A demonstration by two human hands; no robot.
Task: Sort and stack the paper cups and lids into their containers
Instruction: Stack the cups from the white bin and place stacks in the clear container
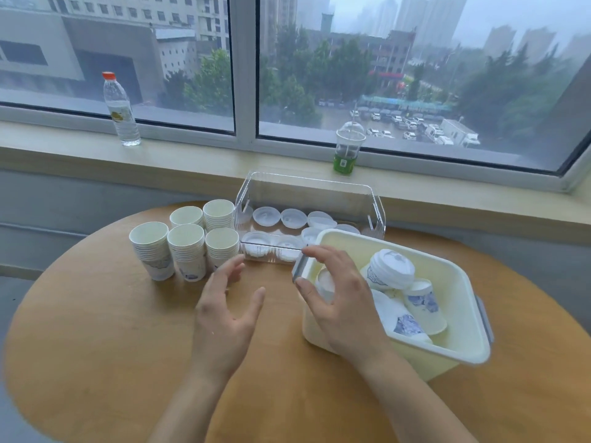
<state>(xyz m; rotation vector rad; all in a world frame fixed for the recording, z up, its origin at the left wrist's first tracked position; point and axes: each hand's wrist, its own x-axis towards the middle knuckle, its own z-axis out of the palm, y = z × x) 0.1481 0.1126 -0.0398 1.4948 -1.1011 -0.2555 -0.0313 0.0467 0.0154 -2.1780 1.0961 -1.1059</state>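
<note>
Beside five cup stacks point(187, 238), white lids point(266, 215) fill a clear bin point(307, 183).

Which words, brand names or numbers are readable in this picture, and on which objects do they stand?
None can be read.
water bottle: the label is too blurred.
green drink cup: its white mark is too small.
paper cups: a blue pattern only, no legible text.
</note>
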